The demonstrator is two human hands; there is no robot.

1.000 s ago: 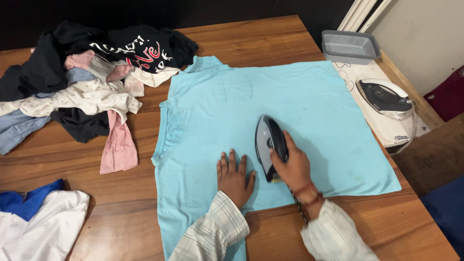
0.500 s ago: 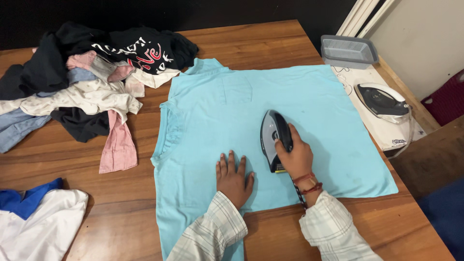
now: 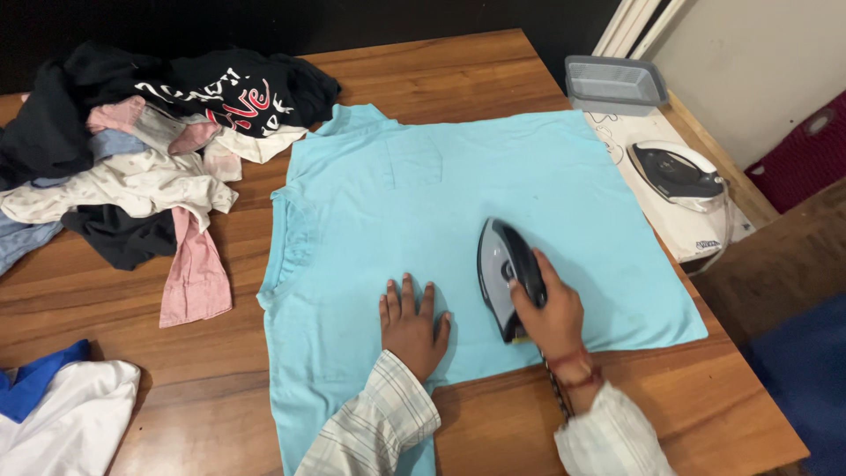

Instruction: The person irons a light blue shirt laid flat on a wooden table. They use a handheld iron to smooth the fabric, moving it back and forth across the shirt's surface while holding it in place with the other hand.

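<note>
A light blue shirt [image 3: 458,194] lies spread flat on the wooden table [image 3: 441,79], collar and chest pocket toward the far left. My right hand [image 3: 551,308] grips the handle of a black and grey iron [image 3: 500,264] resting on the shirt's lower middle. Its cord runs back past my wrist. My left hand [image 3: 410,322] lies flat, fingers apart, pressing the cloth just left of the iron.
A heap of mixed clothes [image 3: 141,150] covers the far left of the table. A white and blue garment [image 3: 53,414] lies at the near left corner. A second iron [image 3: 674,176] rests on a white cloth at the right, behind it a grey plastic tray [image 3: 615,84].
The iron slid a little away to the right, then came back toward me along the shirt. My left hand stayed flat on the cloth. The view shifted slightly rightward.
</note>
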